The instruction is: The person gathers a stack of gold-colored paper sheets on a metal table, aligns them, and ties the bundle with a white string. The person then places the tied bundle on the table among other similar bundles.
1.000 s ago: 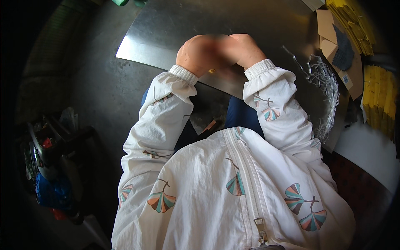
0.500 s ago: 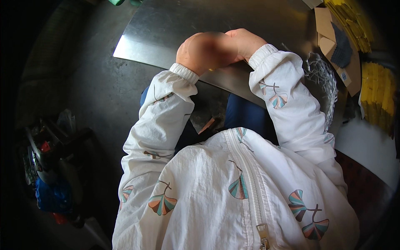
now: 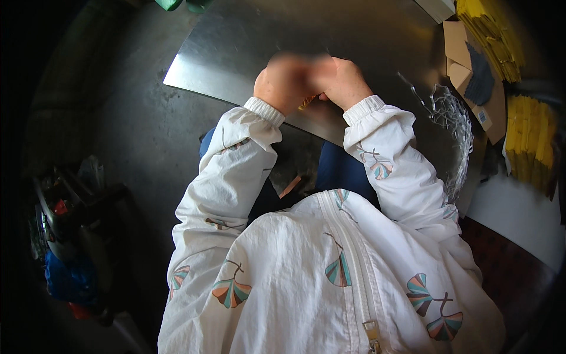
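Both hands meet over the near edge of a metal table [image 3: 236, 71]. My left hand [image 3: 276, 88] is curled, its fingertips lost in a blurred patch. Against it from the right presses my right hand [image 3: 345, 84], also closed, its fingers mostly smeared or turned away. Below the place where they meet, a small yellow-gold thing [image 3: 305, 103] peeks out between the hands. Its kind is too small and too covered to tell. White sleeves with a leaf print reach to both wrists.
On the table's right lie a tangle of clear plastic strips [image 3: 454, 130] and an open cardboard box [image 3: 463, 65] with dark grey cloth-like pieces [image 3: 480, 76]. Yellow stacks [image 3: 530, 130] stand beyond it. A dark cart-like frame with a blue bag [image 3: 71, 277] stands at lower left.
My right hand has come down and left, its forearm drawn inward. My left hand has shifted slightly nearer. More of the yellow-gold thing shows between them.
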Available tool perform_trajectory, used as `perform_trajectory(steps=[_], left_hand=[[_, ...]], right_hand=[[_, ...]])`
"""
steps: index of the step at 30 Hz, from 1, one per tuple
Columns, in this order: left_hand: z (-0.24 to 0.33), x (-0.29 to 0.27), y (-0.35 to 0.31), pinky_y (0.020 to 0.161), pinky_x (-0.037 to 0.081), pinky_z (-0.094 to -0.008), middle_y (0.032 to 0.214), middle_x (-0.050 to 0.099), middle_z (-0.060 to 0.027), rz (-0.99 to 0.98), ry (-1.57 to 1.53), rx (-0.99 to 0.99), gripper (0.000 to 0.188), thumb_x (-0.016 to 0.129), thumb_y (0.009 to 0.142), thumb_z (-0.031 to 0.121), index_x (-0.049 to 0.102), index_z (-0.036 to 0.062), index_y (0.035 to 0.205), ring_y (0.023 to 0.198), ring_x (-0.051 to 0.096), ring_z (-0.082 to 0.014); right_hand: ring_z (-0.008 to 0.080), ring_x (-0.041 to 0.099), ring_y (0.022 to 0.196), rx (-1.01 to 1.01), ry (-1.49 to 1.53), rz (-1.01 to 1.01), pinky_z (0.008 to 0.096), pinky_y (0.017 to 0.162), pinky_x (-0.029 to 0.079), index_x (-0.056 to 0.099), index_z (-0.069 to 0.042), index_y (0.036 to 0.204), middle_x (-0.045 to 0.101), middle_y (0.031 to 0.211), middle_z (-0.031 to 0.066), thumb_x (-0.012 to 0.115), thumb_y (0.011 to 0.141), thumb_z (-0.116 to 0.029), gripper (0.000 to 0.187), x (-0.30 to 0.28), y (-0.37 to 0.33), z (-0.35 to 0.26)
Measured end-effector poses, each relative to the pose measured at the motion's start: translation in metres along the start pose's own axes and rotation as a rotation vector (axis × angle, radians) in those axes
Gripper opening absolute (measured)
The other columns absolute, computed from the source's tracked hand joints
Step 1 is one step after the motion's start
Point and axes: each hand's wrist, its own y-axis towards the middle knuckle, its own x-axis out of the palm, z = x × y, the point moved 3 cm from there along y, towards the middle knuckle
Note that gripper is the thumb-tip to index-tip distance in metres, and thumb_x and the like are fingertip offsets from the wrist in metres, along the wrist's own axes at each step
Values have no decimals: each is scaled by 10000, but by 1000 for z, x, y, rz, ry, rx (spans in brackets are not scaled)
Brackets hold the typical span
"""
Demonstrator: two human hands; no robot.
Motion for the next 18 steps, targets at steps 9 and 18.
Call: perform_trajectory(steps=[9, 18], left_hand=[[-15, 7, 0, 632, 500, -387, 770, 612, -71, 67, -61, 48, 72, 608, 769, 123, 673, 93, 780, 718, 612, -290], [-10, 10, 2, 642, 511, -379, 794, 627, -73, 58, -70, 50, 67, 614, 747, 114, 672, 85, 764, 733, 621, -290]], right_hand=[[197, 628, 719, -50, -95, 97, 298, 681, 511, 585, 3, 870, 649, 770, 114, 597, 724, -57, 159, 4, 5, 9], [176, 617, 696, -103, -46, 55, 299, 668, 504, 548, 10, 930, 642, 756, 101, 590, 731, -39, 208, -3, -2, 11]])
